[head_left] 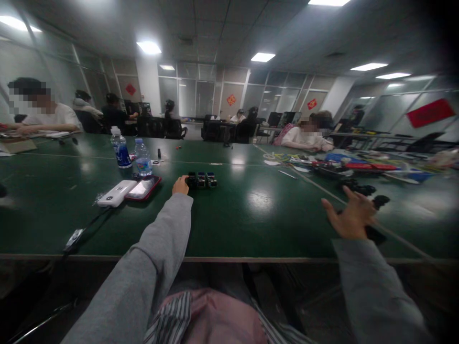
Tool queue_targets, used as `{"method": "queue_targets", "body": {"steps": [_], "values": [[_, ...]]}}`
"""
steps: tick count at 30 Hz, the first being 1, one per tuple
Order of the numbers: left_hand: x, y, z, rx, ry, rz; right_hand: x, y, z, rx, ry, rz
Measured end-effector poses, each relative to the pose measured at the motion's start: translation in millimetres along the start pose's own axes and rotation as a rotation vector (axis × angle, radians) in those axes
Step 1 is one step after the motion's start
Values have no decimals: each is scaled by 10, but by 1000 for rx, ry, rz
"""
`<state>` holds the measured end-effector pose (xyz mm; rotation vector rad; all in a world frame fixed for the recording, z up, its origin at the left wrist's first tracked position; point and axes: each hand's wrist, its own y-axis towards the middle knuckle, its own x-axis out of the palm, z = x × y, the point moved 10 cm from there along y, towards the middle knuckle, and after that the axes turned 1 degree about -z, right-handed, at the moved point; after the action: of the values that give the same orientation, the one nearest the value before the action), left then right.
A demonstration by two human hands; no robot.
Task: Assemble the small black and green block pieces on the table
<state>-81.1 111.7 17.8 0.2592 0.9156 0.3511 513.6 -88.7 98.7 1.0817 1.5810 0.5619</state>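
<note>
On the green table (229,224), my left hand (180,185) is closed at the left end of a short row, its fingertips against a small black boxy item (192,180). Beside that item stand two similar small boxes with shiny faces, a middle box (201,180) and a right-hand box (211,180). Too small to tell is what they are. Over on the right, my right hand (353,212) is raised with fingers spread and holds nothing visible. Just beyond it lie black objects (362,188), partly hidden by the fingers. A dark flat thing (375,235) shows under the wrist.
Left of my left hand are a red-edged phone (144,188), a white power bank (117,193) with a cable, and two water bottles (122,150). A cluttered pile (355,165) of colourful items covers the far right. Other people sit across the table and further back.
</note>
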Motion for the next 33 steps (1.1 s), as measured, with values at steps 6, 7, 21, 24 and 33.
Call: {"method": "queue_targets", "body": {"steps": [6, 7, 21, 24, 33], "values": [[15, -10, -16, -22, -5, -21, 851, -364, -2462, -331, 380, -314], [18, -11, -19, -27, -7, -23, 1033, -510, -2823, -403, 406, -381], [19, -18, -20, -39, -30, -25, 2062, -925, -3433, -352, 673, -602], [30, -13, -26, -34, -29, -26, 2265, -865, -3264, -158, 725, -630], [61, 13, -45, -32, -4, -29, 2312, -845, -3211, -165, 704, -573]]}}
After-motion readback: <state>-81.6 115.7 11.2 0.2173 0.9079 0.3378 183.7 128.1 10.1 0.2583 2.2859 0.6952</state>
